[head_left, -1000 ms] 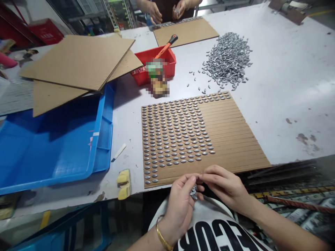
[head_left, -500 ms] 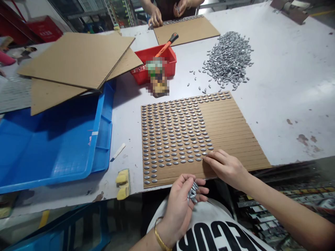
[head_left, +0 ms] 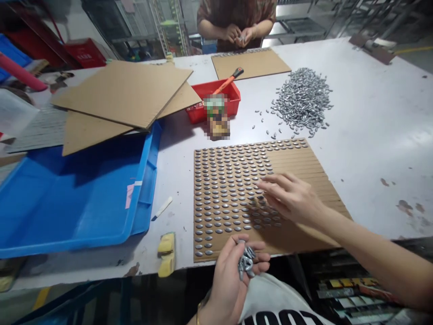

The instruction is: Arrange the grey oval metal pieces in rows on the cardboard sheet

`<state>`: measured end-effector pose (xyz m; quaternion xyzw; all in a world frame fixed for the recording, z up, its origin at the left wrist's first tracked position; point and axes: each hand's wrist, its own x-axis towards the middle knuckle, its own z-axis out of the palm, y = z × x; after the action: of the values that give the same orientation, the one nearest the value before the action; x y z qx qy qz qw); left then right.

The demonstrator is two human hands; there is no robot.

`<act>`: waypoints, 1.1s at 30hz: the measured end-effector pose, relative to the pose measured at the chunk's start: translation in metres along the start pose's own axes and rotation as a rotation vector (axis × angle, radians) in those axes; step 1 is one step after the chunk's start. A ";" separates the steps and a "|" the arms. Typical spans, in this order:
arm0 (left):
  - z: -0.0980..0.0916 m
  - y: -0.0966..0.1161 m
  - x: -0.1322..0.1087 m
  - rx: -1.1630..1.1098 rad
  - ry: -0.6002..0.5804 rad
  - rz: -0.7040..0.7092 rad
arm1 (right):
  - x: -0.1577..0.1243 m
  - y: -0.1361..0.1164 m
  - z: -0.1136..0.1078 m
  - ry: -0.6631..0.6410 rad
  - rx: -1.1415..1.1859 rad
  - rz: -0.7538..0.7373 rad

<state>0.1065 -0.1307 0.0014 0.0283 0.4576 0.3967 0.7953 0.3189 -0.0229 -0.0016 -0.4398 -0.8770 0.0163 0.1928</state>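
Note:
My left hand [head_left: 233, 268] is cupped palm up near the table's front edge, its fingers curled around several small silver spindle-shaped metal pieces [head_left: 246, 262]. Above the cardboard sheet [head_left: 301, 169] hovers my right hand [head_left: 292, 196], fingers stretched out and somewhat apart, with no piece visible in them. Its shadow falls on the sheet below. Rows of the same metal pieces [head_left: 223, 185] cover the sheet's left part and a strip along its far edge. Lines run across the bare right part. A heap of loose pieces [head_left: 302, 101] lies beyond the sheet.
A blue tray [head_left: 142, 198] stands at left, with cardboard sheets [head_left: 125, 92] across its far side. Behind is a red bin [head_left: 233, 106] with an orange-handled tool [head_left: 226, 83]. Yellow blocks [head_left: 166, 255] sit at the front edge. Across the table, a person handles pieces by another cardboard sheet [head_left: 253, 65].
My right hand has lifted off the near row and moved up over the sheet. My left hand still holds its pieces. The view has tilted up, and the other person's hands have come together.

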 end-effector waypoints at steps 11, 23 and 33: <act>-0.030 0.032 0.015 -0.022 0.055 0.011 | 0.196 0.103 0.070 -0.095 -0.366 -0.217; -0.029 0.042 0.023 -0.032 0.019 0.019 | 0.216 0.119 0.038 0.117 -0.291 -0.010; -0.006 0.026 0.016 -0.091 0.024 0.135 | 0.006 -0.068 0.006 -0.012 0.577 0.040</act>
<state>0.0901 -0.1041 -0.0031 0.0181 0.4456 0.4701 0.7616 0.2617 -0.0585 0.0085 -0.3839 -0.8284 0.2717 0.3042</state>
